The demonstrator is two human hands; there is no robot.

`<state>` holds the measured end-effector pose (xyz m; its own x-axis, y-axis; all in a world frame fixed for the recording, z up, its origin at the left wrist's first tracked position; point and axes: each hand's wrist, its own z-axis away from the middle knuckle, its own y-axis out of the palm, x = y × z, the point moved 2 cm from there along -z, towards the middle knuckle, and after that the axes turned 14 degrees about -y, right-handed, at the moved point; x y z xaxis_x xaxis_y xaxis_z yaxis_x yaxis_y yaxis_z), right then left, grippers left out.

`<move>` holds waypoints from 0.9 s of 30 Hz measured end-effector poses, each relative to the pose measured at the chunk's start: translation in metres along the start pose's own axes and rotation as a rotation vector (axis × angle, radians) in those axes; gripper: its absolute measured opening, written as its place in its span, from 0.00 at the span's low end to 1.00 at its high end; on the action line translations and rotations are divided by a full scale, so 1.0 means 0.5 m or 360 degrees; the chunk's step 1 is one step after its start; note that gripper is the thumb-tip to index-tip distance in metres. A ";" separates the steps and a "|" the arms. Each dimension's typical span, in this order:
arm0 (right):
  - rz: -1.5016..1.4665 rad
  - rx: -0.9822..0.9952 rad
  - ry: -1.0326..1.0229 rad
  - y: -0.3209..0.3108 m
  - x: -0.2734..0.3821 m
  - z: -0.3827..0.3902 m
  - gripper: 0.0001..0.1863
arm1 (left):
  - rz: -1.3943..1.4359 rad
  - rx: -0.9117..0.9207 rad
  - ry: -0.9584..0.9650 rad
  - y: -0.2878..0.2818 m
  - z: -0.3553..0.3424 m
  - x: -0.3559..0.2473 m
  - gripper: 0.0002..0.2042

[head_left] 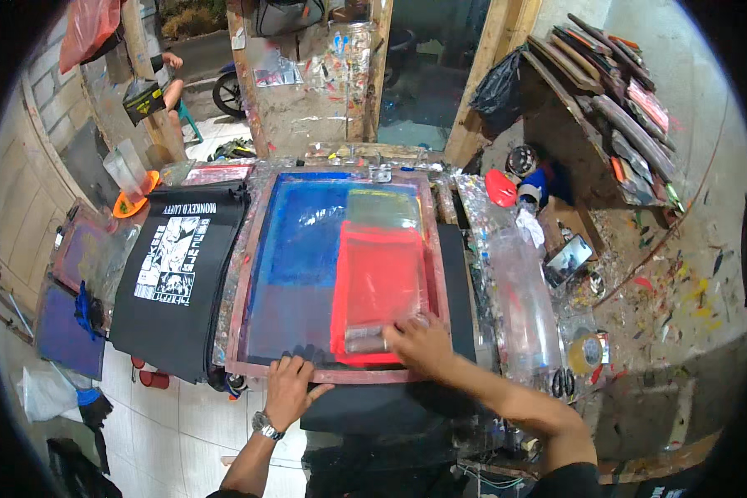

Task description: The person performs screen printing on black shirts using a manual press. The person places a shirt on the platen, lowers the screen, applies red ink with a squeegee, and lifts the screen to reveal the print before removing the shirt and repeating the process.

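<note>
A screen printing frame (441,274) lies on the worktable, its mesh blue on the left with a patch of red ink (382,266) on the right. My right hand (419,342) is closed round a squeegee (365,338), which rests across the near part of the red ink. With fingers bent over the frame's front bar and the thumb stretched along it, my left hand (289,388) grips the near edge, left of the squeegee. Black fabric (365,407) shows under and in front of the frame.
Left of the frame lies a stack of black printed fabric (174,282). To the right are a clear plastic sheet (523,307), a phone (568,257), a tape roll (585,353) and scissors (563,383). Squeegees (631,108) fill a wall rack. Beyond the doorway sits a person (173,91).
</note>
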<state>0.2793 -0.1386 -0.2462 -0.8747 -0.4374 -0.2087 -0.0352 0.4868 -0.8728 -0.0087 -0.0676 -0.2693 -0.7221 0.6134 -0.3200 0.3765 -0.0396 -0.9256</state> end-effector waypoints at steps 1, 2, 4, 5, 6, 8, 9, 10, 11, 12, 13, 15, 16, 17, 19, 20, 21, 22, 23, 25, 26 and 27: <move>0.0127 -0.0032 -0.0062 0.032 -0.056 -0.017 0.08 | -0.0005 0.0011 0.0034 0.002 -0.006 -0.003 0.23; 0.0044 0.0104 0.0116 0.053 -0.103 -0.058 0.10 | -0.0020 0.0016 0.0026 0.000 -0.005 0.004 0.23; -0.0104 0.0321 0.0317 0.093 -0.222 -0.151 0.15 | -0.0036 -0.0014 0.0015 -0.003 -0.002 0.009 0.23; -0.0179 0.0393 0.0333 0.119 -0.288 -0.199 0.18 | -0.0079 -0.0004 -0.0025 0.002 0.004 0.016 0.23; -0.0177 0.0446 0.0334 0.128 -0.350 -0.233 0.21 | -0.0086 0.0004 -0.0010 0.002 0.004 0.012 0.23; -0.0208 0.0499 0.0313 0.148 -0.375 -0.270 0.24 | -0.0067 0.0038 -0.0109 -0.003 0.009 0.012 0.25; -0.0109 0.0416 0.0402 0.152 -0.375 -0.274 0.26 | -0.0037 -0.0014 -0.0075 -0.005 0.006 0.016 0.25; -0.0033 0.0354 0.0476 0.160 -0.363 -0.274 0.27 | -0.0038 0.0012 -0.0108 -0.003 0.004 0.019 0.25; -0.0070 0.0410 0.0473 0.157 -0.339 -0.248 0.27 | -0.0036 0.0074 -0.0112 0.004 0.002 0.015 0.25; -0.0078 0.0371 0.0473 0.140 -0.313 -0.209 0.27 | -0.0030 0.0138 -0.0107 0.011 -0.001 0.008 0.25; -0.0071 0.0346 0.0464 0.120 -0.266 -0.195 0.26 | -0.0012 0.0151 -0.0139 0.011 0.002 0.014 0.25; -0.0011 0.0336 0.0451 0.081 -0.164 -0.160 0.22 | 0.0042 0.0112 -0.0141 -0.006 0.002 0.015 0.23; -0.0095 0.0289 0.0400 0.072 -0.115 -0.128 0.20 | 0.0064 0.0083 -0.0144 -0.012 0.000 0.014 0.23; -0.0180 0.0242 0.0353 0.062 -0.061 -0.092 0.18 | 0.0073 0.0095 -0.0140 -0.015 0.001 0.014 0.23; -0.0172 0.0339 0.0334 0.002 0.041 -0.056 0.16 | 0.0164 0.0071 -0.0140 -0.024 0.000 0.018 0.22; -0.0271 0.0321 0.0336 -0.029 0.072 -0.035 0.17 | 0.0170 0.0082 -0.0111 -0.024 -0.001 0.014 0.22; -0.0250 0.0312 0.0350 -0.039 0.081 -0.026 0.19 | 0.0141 0.0063 -0.0127 -0.022 -0.003 0.010 0.22; -0.0226 0.0302 0.0360 -0.049 0.083 -0.021 0.21 | 0.0114 0.0039 -0.0145 -0.020 -0.006 0.002 0.22; -0.0205 0.0275 0.0387 -0.060 0.075 -0.026 0.21 | 0.0148 -0.0042 -0.0106 -0.023 -0.017 -0.008 0.23; -0.0421 0.0458 0.0521 -0.084 0.056 -0.047 0.27 | 0.0133 -0.0045 -0.0089 -0.032 -0.018 -0.015 0.23; -0.0401 0.0414 0.0518 -0.107 0.061 -0.059 0.27 | 0.0132 -0.0040 -0.0115 -0.046 -0.023 -0.015 0.24; -0.0162 0.0109 0.0533 -0.140 0.069 -0.075 0.27 | 0.0136 -0.0082 -0.0099 -0.069 -0.023 -0.013 0.24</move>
<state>0.2337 -0.1592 -0.1759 -0.9788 -0.2032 0.0274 -0.1079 0.3969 -0.9115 -0.0104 -0.0609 -0.2328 -0.7201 0.5594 -0.4105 0.4662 -0.0481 -0.8834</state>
